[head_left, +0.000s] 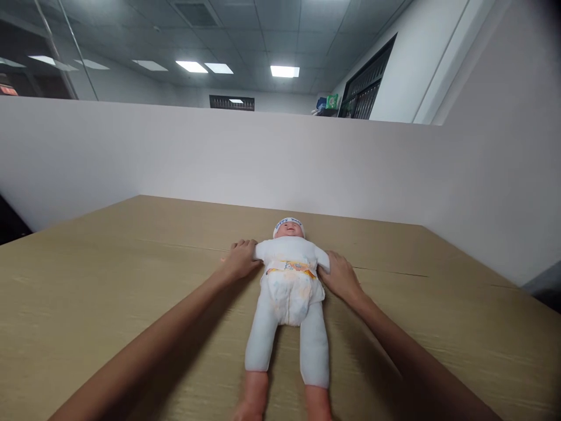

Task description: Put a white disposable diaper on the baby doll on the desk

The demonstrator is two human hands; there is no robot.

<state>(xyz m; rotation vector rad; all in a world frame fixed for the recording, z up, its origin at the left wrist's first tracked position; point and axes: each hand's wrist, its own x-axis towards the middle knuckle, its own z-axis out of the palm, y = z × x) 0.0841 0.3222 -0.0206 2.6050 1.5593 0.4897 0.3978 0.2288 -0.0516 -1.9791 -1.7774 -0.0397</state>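
Observation:
A baby doll lies on its back on the tan tabletop, its head at the far end and its bare feet towards me. White cloth covers its body, arms and legs, and a white headband with dark lettering circles its head. Around its hips sits a diaper with an orange patterned waistband. My left hand is closed around the doll's arm on the left side. On the other side my right hand grips the other arm. Both of the doll's hands are mostly hidden by mine.
Behind the table rises a plain white wall, with a glass panel above it at the left. A thin seam crosses the tabletop. Beyond the wall are a green package and a barred window. Dark objects stand at both table sides.

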